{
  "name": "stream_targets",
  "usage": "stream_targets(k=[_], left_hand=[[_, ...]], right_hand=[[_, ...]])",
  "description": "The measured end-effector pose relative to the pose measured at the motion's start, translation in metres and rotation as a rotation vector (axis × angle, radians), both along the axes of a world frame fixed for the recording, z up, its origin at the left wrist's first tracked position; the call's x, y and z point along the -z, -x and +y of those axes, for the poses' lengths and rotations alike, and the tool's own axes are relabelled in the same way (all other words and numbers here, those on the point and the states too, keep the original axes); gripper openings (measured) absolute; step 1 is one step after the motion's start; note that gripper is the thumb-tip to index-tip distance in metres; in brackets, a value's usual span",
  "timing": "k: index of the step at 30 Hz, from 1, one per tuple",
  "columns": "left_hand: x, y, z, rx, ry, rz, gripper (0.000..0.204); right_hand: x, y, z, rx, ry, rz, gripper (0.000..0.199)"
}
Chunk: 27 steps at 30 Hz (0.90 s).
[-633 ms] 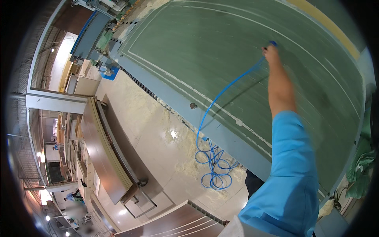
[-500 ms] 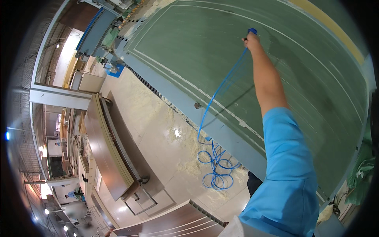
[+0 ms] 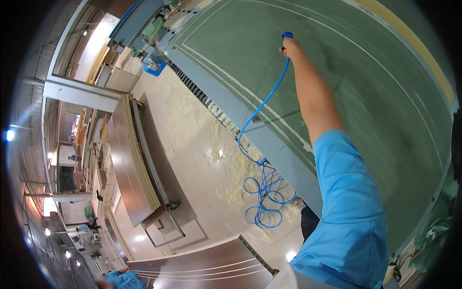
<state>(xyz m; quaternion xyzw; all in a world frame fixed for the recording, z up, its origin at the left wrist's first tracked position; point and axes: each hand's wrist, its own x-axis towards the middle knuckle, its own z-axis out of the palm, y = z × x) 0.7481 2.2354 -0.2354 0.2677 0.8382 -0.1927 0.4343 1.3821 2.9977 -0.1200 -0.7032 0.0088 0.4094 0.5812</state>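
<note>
My right hand (image 3: 289,46) reaches far out over a large green flat bed (image 3: 250,53) marked with white lines. Its fingers are closed around a small blue air gun (image 3: 287,35), mostly hidden by the hand. From it a thin blue air hose (image 3: 270,95) curves down across the bed and over its grey edge. The rest of the hose lies in loose coils on the floor. Pale dust streaks and smears mark the green surface. My left hand is out of the picture.
Fine sawdust (image 3: 216,154) covers the floor along the bed's grey rim (image 3: 281,147). Stacked brown panels (image 3: 130,159) rest on a cart at left; another brown panel (image 3: 202,265) lies nearer. A co-worker in blue (image 3: 122,279) is at lower left. A blue bin (image 3: 154,68) stands near the bed's far corner.
My right hand has swept leftward over the bed with the air gun, and the hose has followed. The view has shifted slightly, and a co-worker in blue now shows at lower left.
</note>
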Motion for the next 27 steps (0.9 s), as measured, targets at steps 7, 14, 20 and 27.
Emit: stream_targets(k=[7, 14, 20, 27], left_hand=[[-0.01, 0.003, -0.049, -0.071, -0.009, 0.004, 0.05], [-0.022, 0.037, -0.099, -0.014, -0.009, -0.004, 0.051], [-0.018, 0.093, -0.154, 0.14, -0.004, -0.049, 0.052], [0.012, 0.146, -0.302, 0.246, -0.079, -0.101, 0.054]], right_hand=[[0.015, 0.085, 0.014, -0.247, 0.076, -0.027, 0.024], [0.056, 0.141, -0.07, -0.34, -0.284, 0.009, 0.039], [0.126, 0.089, -0.353, 0.343, -0.269, 0.34, 0.042], [0.125, -0.02, -0.812, 1.278, -0.429, 0.323, 0.047]])
